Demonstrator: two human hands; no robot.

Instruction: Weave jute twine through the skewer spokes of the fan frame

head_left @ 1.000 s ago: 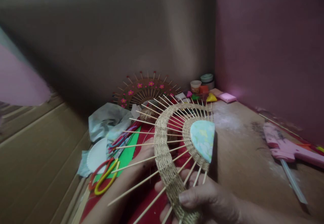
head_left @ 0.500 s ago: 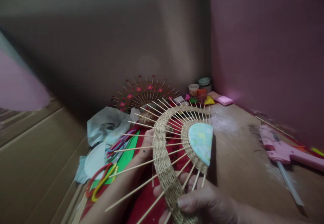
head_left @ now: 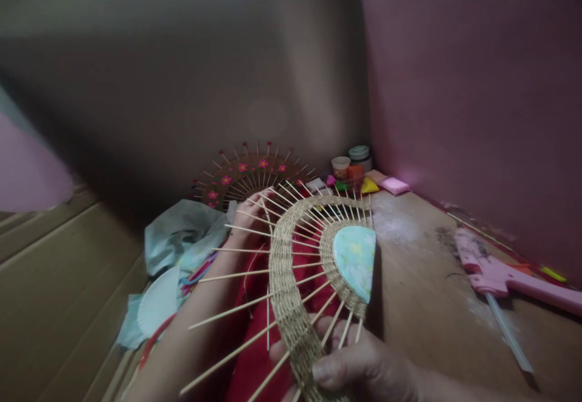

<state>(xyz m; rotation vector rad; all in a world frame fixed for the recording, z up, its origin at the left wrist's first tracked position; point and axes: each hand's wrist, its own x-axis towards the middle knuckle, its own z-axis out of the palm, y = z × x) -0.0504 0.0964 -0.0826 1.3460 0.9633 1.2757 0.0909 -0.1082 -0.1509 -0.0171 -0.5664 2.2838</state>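
A half-round woven fan frame (head_left: 284, 268) fills the middle, with pale thin sticks spreading from a floral light-blue half-disc (head_left: 357, 259). Twine is woven around the sticks in an inner band and a wider outer band. My right hand (head_left: 354, 359) grips the lower end of the outer band, thumb on top and fingers underneath. Beyond the sticks, my left hand (head_left: 254, 208) reaches away with its fingers closed together, partly hidden. A thin strand of twine (head_left: 271, 223) runs from its fingertips and hangs in a loop over red cloth (head_left: 254, 347).
A pink glue gun (head_left: 495, 268) lies on the brown tabletop (head_left: 422, 341) at right. Behind stand a finished flowered fan (head_left: 240, 165), a small cup (head_left: 341, 167), a lidded jar (head_left: 360, 154) and coloured packets (head_left: 394, 185). Grey-green cloth (head_left: 173, 232) and a white scalloped piece (head_left: 159, 302) lie left.
My left hand has moved up and away from the outer band toward the back, and a strand now trails from it. My right hand keeps its grip. The view has shifted slightly.
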